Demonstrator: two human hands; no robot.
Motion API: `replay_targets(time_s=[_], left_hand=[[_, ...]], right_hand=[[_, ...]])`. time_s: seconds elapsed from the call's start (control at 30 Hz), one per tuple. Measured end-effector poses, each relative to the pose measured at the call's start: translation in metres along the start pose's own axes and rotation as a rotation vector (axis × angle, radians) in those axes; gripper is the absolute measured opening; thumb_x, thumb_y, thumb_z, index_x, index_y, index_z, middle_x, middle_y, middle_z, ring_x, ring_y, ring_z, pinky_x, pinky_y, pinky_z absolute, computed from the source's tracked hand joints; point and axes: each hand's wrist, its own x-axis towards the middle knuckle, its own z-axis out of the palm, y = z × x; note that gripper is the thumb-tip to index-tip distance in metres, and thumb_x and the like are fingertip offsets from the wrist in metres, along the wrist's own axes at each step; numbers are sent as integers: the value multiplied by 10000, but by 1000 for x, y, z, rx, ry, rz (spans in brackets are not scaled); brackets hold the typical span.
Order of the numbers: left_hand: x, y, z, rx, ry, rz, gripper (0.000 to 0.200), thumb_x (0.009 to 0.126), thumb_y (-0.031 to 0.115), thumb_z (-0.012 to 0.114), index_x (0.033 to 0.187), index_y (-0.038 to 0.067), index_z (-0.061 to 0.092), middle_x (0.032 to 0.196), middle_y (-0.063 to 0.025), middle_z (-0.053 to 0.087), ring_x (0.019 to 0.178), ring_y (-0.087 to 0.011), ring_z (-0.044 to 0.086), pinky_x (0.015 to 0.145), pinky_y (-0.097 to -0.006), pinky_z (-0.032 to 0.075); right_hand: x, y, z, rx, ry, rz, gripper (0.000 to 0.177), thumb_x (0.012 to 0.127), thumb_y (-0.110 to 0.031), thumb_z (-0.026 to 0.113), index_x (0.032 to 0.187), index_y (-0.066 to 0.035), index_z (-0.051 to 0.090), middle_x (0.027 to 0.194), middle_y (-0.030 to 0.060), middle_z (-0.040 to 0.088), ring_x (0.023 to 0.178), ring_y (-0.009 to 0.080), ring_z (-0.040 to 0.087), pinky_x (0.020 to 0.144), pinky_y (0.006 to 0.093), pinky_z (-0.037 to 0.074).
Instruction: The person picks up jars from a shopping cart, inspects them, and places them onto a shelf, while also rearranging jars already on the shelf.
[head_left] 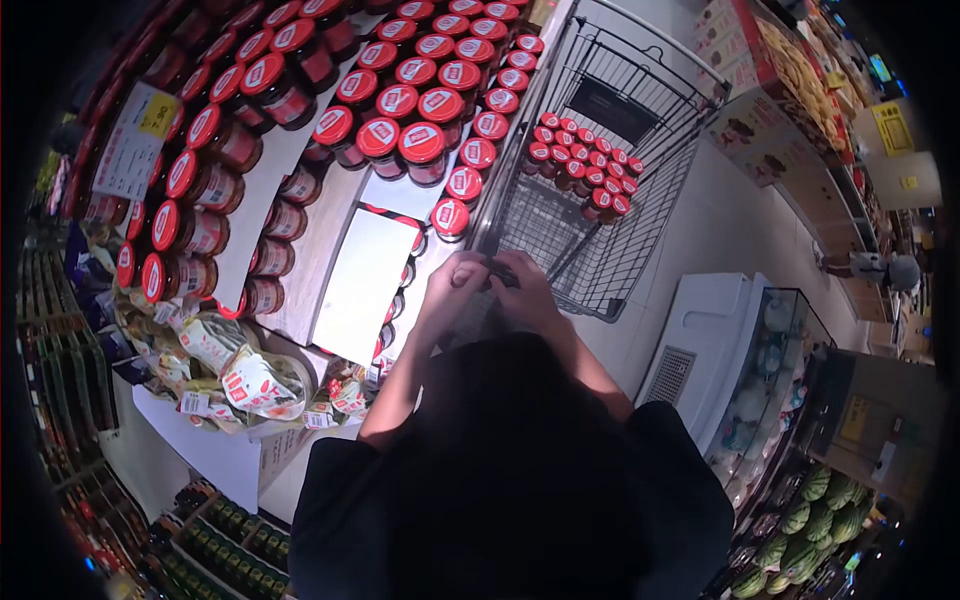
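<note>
My left hand [454, 286] and my right hand [524, 284] are close together in front of my chest, fingers curled. Between them is something small and dark that I cannot make out. Just beyond the left hand, a red-lidded jar [450, 218] ends a row along the edge of the display. Further ahead, a metal shopping cart [640, 215] holds a cluster of red-lidded jars [580, 160] at its far end. Neither hand touches the jars.
Stacked red-lidded jars [400, 100] fill the display on the left, with a white board [365, 285] in front. Bagged goods [250, 375] lie at its near corner. A white freezer case [700, 340] stands to the right, with watermelons [820, 520] behind it.
</note>
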Motion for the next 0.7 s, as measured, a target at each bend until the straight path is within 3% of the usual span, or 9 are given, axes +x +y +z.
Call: replay_targets(time_s=[0.1,0.23,0.43,0.5,0.63,0.7], left_hand=[[35,-22,22,225,-92,-7,302,976,106,655,1250,-11,606,1001,-8,650,912,-65,591,817,-224,483],[85,-51,57,130,-225,-110,316,965,158,689,1239,14,628,983,6,634,898,-69,564,790,-215,462],[198,-137,113,481,-354,-149,386,946,185,710,1293,41,623,899,-21,668,774,-66,583,717,-247,498],[235,-168,135,425,-322,-187,480,893,233,720,1309,27,599,942,-103,685,841,-175,657,779,-326,532],[305,-200,172,588,-361,-281,602,852,251,738,1384,42,548,1086,-173,671,951,-259,664,856,-378,529],[333,-217,189,734,-360,-129,691,824,267,744,1436,56,500,1204,-218,621,1111,-343,617,968,-418,501]], right_hand=[[-10,44,-22,-57,3,103,346,844,-146,739,1157,-30,650,1194,172,628,1089,365,651,928,416,546],[-18,102,-53,-115,-7,234,351,845,-139,727,1165,-26,635,1165,163,629,1081,363,646,923,434,541],[-11,181,-103,-108,29,406,349,851,-129,718,1166,-7,631,1108,168,627,1022,381,640,871,437,529],[-11,204,-116,-167,73,414,341,860,-131,713,1169,-10,635,1073,173,629,996,393,640,852,455,527],[-12,242,-128,-132,59,635,347,871,-159,715,1175,-13,631,1088,189,644,993,418,642,864,473,535],[-15,255,-130,-129,47,676,350,872,-167,715,1176,-15,632,1100,186,644,1005,415,640,874,471,532]])
